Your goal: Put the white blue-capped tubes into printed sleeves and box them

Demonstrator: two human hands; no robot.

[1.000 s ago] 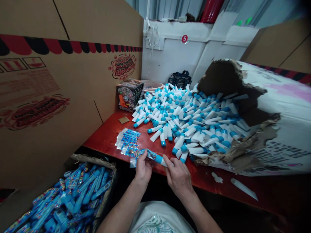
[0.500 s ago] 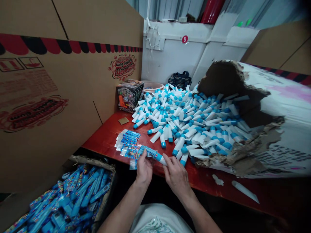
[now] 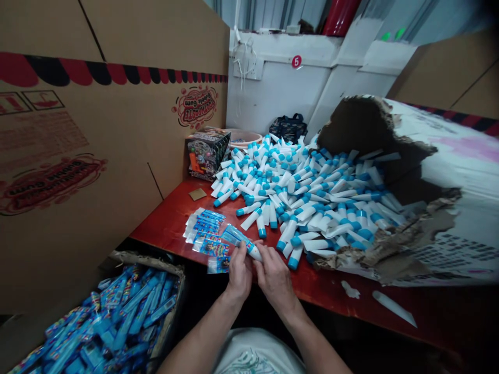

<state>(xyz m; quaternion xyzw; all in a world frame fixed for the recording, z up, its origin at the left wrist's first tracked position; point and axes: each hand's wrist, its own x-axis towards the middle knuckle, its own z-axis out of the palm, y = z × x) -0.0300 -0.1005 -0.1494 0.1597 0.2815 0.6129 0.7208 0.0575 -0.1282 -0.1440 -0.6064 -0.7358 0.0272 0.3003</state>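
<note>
My left hand [image 3: 240, 271] is closed with its thumb and fingers on a blue printed plastic sleeve [image 3: 233, 235]. A white tube [image 3: 254, 252] sits partly inside that sleeve, its near end pointing toward my right hand [image 3: 275, 278]. The right fingers pinch this near end, close beside the left thumb. Left of the hands, several flat printed sleeves [image 3: 206, 227] lie overlapping on the red table [image 3: 163, 218]. Beyond the hands spreads a large heap of white tubes with blue caps [image 3: 288, 187].
A torn white carton [image 3: 471, 208] lies on its side at the right. Sleeved tubes fill a box [image 3: 117, 317] at lower left. Tall cardboard [image 3: 128, 124] stands at the left. Behind the heap are a small printed box [image 3: 208, 153], a pink basin [image 3: 245, 137] and a dark bag [image 3: 288, 128].
My left hand has shifted right along the sleeve, closer to my right hand. The sleeve and tube now tilt more steeply. The heap and flat sleeves have stayed put.
</note>
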